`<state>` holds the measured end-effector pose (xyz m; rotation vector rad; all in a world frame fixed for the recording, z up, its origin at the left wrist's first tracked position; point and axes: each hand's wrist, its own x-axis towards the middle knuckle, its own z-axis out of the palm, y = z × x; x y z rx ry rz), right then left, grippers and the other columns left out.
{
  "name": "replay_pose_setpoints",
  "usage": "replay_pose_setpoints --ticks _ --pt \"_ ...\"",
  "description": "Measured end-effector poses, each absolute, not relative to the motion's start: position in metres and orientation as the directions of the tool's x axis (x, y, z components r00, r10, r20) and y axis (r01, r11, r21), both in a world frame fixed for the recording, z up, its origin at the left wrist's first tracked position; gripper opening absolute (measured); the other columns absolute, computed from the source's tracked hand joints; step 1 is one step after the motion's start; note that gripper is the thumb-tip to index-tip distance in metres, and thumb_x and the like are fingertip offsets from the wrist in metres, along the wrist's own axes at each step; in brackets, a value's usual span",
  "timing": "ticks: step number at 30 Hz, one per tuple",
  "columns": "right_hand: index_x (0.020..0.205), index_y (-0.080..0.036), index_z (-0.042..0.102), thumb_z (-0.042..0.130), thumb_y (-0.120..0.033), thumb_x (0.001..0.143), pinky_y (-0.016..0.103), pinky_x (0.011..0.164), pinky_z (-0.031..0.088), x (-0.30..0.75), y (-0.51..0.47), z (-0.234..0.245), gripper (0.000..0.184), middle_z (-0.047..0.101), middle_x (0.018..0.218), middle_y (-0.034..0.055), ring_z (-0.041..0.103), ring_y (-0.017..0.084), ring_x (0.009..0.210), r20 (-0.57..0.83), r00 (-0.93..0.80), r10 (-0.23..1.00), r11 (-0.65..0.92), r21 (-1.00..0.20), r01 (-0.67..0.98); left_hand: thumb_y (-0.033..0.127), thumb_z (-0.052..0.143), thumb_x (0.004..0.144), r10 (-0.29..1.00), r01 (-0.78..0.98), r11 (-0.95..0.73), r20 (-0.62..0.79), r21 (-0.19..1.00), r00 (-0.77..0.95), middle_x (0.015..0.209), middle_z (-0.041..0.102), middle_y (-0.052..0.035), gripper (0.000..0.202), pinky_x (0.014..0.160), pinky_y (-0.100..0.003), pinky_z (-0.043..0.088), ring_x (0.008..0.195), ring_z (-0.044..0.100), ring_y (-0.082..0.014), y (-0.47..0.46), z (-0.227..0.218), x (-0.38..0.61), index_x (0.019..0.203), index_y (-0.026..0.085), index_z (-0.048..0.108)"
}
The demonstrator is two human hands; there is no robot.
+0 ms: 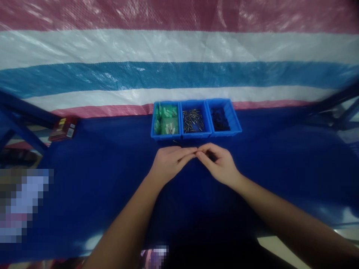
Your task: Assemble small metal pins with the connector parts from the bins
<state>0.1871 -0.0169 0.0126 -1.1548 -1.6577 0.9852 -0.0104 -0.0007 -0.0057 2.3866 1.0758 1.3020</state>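
Over the blue table, just in front of three bins, my left hand and my right hand meet at the fingertips. Both are closed in a pinch. Whatever they pinch is too small or too covered to make out. Behind them, the middle blue bin holds many thin, brass-and-dark metal pieces. In the left blue bin lie green bags with small whitish pieces. Dark parts fill some of the right blue bin. A small thin piece rests on the table by my left hand.
A dark red box with a white label sits at the table's far left corner. Blue metal frame bars rise at the left and right. A striped plastic sheet hangs behind the blue table.
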Motion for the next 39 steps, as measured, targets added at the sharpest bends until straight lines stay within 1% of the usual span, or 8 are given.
replay_pose_setpoints --ticks 5,10,15,21,25,29,33,39 --pt "0.079 -0.020 0.068 0.058 -0.032 0.098 0.025 0.061 0.049 0.1893 -0.0162 0.0177 0.024 0.067 0.069 -0.0001 0.062 0.012 0.063 0.230 -0.221 0.948 0.300 -0.878 0.372 0.033 0.073 0.090 0.702 0.498 -0.700 0.621 0.512 0.348 0.084 0.079 0.0010 0.021 0.068 -0.022 0.058 0.069 0.073 -0.0112 -0.0024 -0.0055 -0.0077 0.109 0.024 0.076" --pt "0.071 -0.019 0.067 0.059 -0.031 0.098 0.025 0.059 0.046 0.1897 -0.0155 0.0191 0.030 0.066 0.065 -0.0003 0.060 0.012 0.060 0.249 -0.205 0.946 0.315 -0.852 0.418 0.027 0.072 0.091 0.711 0.469 -0.696 0.614 0.544 0.343 0.090 0.080 0.0008 0.014 0.073 -0.022 0.059 0.074 0.074 -0.0111 -0.0031 -0.0025 -0.0084 0.103 0.023 0.077" --pt "0.093 -0.020 0.071 0.066 -0.032 0.093 0.025 0.058 0.051 0.1873 -0.0162 0.0135 0.013 0.070 0.075 0.0009 0.062 0.012 0.062 0.205 -0.180 0.962 0.255 -0.910 0.328 0.024 0.070 0.092 0.702 0.482 -0.700 0.631 0.527 0.330 0.094 0.080 -0.0002 0.013 0.077 -0.024 0.061 0.079 0.076 -0.0130 -0.0019 -0.0031 -0.0088 0.103 0.023 0.077" --pt "0.092 -0.020 0.070 0.069 -0.035 0.091 0.025 0.058 0.052 0.1863 -0.0167 0.0116 0.015 0.070 0.077 0.0014 0.063 0.013 0.064 0.149 -0.172 0.974 0.185 -0.958 0.219 0.027 0.071 0.091 0.714 0.501 -0.686 0.621 0.527 0.325 0.086 0.080 0.0004 0.011 0.074 -0.023 0.060 0.070 0.074 -0.0115 -0.0022 -0.0046 -0.0073 0.100 0.023 0.077" --pt "0.082 -0.020 0.071 0.066 -0.037 0.094 0.025 0.057 0.049 0.1881 -0.0160 0.0156 0.022 0.070 0.073 0.0015 0.062 0.013 0.062 0.136 -0.196 0.971 0.183 -0.952 0.246 0.033 0.073 0.090 0.731 0.509 -0.670 0.601 0.541 0.323 0.076 0.077 0.0020 0.015 0.068 -0.021 0.057 0.063 0.070 -0.0095 -0.0037 -0.0057 -0.0070 0.100 0.023 0.076" --pt "0.074 -0.019 0.071 0.062 -0.036 0.097 0.026 0.059 0.047 0.1911 -0.0138 0.0178 0.030 0.069 0.070 0.0010 0.062 0.012 0.063 0.196 -0.228 0.954 0.258 -0.922 0.287 0.038 0.076 0.086 0.763 0.504 -0.642 0.548 0.578 0.343 0.064 0.070 0.0052 0.027 0.062 -0.020 0.052 0.057 0.064 -0.0082 -0.0052 -0.0055 -0.0079 0.108 0.023 0.074" --pt "0.068 -0.019 0.069 0.059 -0.036 0.099 0.027 0.059 0.045 0.1933 -0.0130 0.0175 0.037 0.067 0.066 0.0009 0.060 0.013 0.061 0.270 -0.257 0.928 0.349 -0.871 0.345 0.038 0.077 0.085 0.774 0.457 -0.633 0.529 0.625 0.348 0.070 0.073 0.0039 0.030 0.065 -0.019 0.054 0.061 0.066 -0.0082 -0.0057 -0.0028 -0.0082 0.112 0.023 0.074" --pt "0.067 -0.020 0.068 0.057 -0.035 0.100 0.027 0.064 0.048 0.1925 -0.0147 0.0153 0.039 0.068 0.065 0.0008 0.063 0.013 0.063 0.294 -0.305 0.906 0.394 -0.848 0.354 0.026 0.070 0.092 0.763 0.436 -0.647 0.540 0.626 0.355 0.086 0.079 0.0006 0.015 0.076 -0.021 0.057 0.073 0.072 -0.0103 -0.0058 -0.0012 -0.0079 0.105 0.023 0.075"
